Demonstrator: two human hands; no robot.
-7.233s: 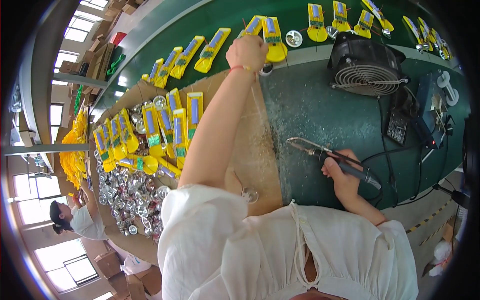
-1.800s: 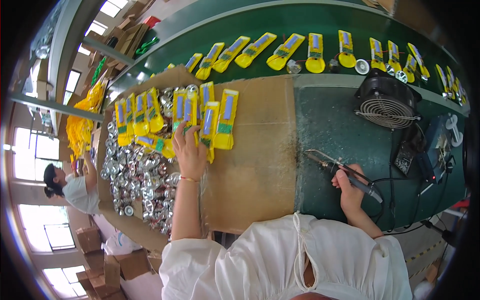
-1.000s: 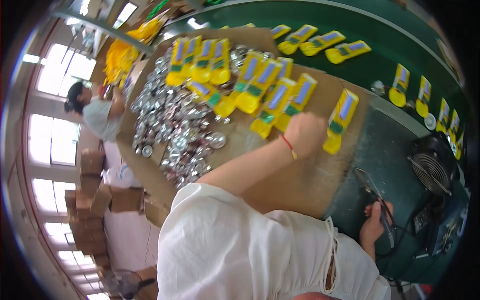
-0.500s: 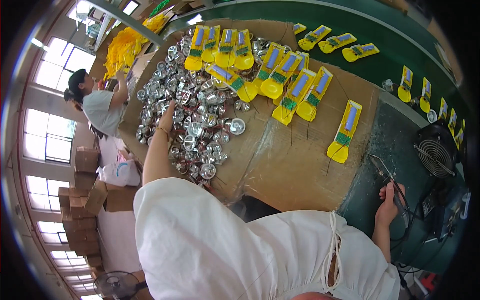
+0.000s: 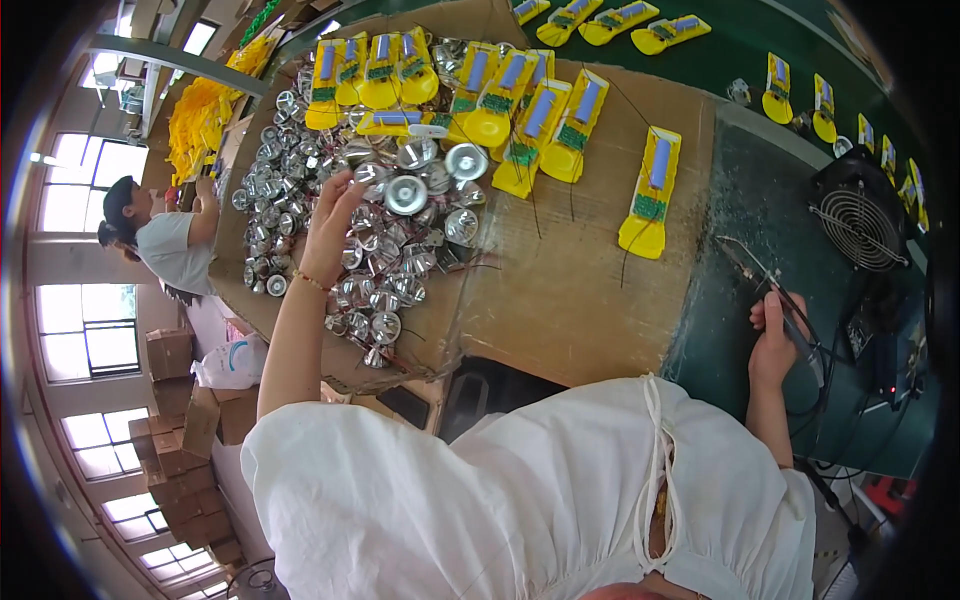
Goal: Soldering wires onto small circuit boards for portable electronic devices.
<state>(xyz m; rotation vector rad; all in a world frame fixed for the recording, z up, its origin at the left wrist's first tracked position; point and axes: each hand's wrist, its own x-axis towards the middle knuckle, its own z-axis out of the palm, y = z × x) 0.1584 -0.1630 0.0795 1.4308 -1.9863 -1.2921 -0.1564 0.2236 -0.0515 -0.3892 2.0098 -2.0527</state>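
Note:
My left hand [image 5: 335, 228] reaches into a heap of silvery lamp reflectors [image 5: 385, 290], its fingers curled against several of them. The reflectors [image 5: 405, 195] beside its fingertips look larger and slightly blurred, as if raised above the heap; how many are gripped is hidden. At the right, my right hand [image 5: 773, 338] is closed round a soldering iron [image 5: 790, 322] with a dark cable, its tip pointing up and left. Between the hands, a yellow plastic housing [image 5: 650, 195] lies alone on the cardboard, carrying a purple cell, a green circuit board and thin wires.
More yellow housings [image 5: 540, 120] lie on and beside the heap, with others [image 5: 670, 33] on the green surface beyond. A round fan with a wire grille [image 5: 858, 228] stands at the right. Far left, another person [image 5: 170, 238] works near a yellow pile [image 5: 200, 120].
My left hand has drawn nearer, and reflectors by its fingers have shifted and risen. The view has moved, so the table's things appear higher and further left. The right hand keeps the soldering iron.

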